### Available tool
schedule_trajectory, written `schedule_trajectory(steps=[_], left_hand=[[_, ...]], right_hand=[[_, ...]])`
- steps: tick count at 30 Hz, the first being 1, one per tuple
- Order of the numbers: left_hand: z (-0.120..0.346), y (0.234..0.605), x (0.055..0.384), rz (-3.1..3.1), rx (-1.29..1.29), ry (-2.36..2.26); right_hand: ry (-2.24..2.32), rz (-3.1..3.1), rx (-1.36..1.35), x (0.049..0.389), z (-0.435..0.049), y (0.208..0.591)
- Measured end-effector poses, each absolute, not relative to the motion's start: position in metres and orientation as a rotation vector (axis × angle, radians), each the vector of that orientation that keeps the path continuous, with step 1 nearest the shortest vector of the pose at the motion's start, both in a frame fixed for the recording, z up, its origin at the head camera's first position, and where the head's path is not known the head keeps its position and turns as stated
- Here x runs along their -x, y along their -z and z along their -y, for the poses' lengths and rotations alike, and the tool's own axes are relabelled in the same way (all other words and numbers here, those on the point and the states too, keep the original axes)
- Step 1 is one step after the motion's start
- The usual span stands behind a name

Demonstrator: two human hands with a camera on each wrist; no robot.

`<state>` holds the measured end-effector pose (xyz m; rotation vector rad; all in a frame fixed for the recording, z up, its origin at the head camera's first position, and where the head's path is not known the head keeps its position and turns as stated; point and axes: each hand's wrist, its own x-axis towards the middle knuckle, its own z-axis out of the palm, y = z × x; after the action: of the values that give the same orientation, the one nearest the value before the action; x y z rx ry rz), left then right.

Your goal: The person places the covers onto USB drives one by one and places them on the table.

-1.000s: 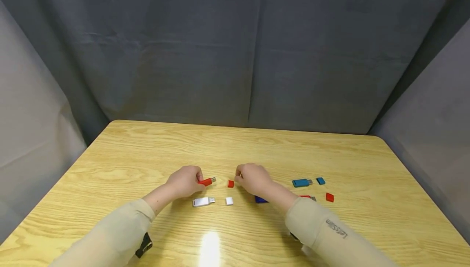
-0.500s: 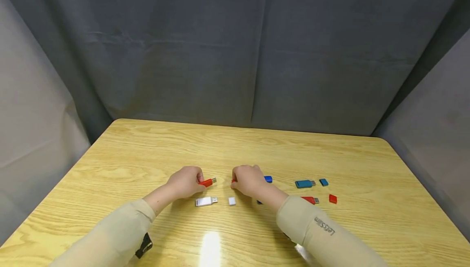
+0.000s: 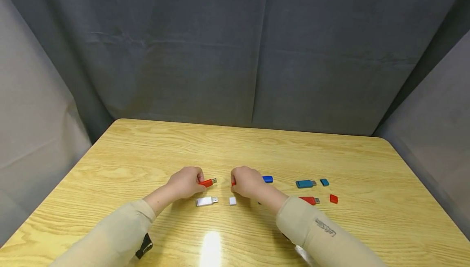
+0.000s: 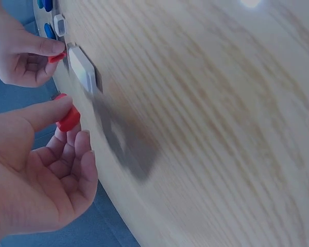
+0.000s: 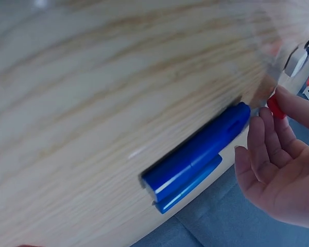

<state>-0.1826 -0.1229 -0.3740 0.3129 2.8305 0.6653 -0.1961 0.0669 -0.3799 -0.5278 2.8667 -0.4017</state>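
Observation:
In the head view my left hand (image 3: 182,182) pinches a red USB stick (image 3: 207,183) between thumb and fingers, its bare metal plug pointing right. A short gap away, my right hand (image 3: 247,181) pinches a small red cap (image 5: 275,106), mostly hidden by the fingers in the head view. Cap and plug are apart. Nearer the body lie a white USB stick (image 3: 205,201) and its loose white cap (image 3: 233,201), side by side with a gap. In the left wrist view, thumb and fingers grip the red stick's body (image 4: 68,116).
Two blue pieces lie by my right hand, a dark blue one (image 5: 195,154) and a brighter blue one (image 5: 193,184). Farther right are a teal USB stick (image 3: 304,183), a teal cap (image 3: 324,182), another red USB stick (image 3: 309,200) and its red cap (image 3: 333,199) on the wooden table (image 3: 165,144).
My right hand has moved slightly left and taken hold of the red cap, which lay on the table a second ago. My left hand keeps the red USB stick in nearly the same place.

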Motion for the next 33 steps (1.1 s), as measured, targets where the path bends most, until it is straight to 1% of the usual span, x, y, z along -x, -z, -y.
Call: schedule_trajectory(steps=[8, 21, 27, 33], left_hand=[[0.123, 0.371, 0.181, -2.833, -0.306, -0.666], [0.126, 0.373, 0.182, -2.830, -0.298, -0.680], [0.123, 0.371, 0.180, -2.793, -0.314, -0.794], [0.114, 0.363, 0.171, -2.721, -0.352, -0.915]], right_hand=[[0.527, -2.865, 0.536, 0.195, -0.079, 0.375], [0.590, -2.918, 0.501, 0.198, -0.101, 0.368], [0.631, -2.922, 0.473, 0.194, -0.109, 0.364], [0.661, -2.914, 0.481, 0.186, -0.119, 0.361]])
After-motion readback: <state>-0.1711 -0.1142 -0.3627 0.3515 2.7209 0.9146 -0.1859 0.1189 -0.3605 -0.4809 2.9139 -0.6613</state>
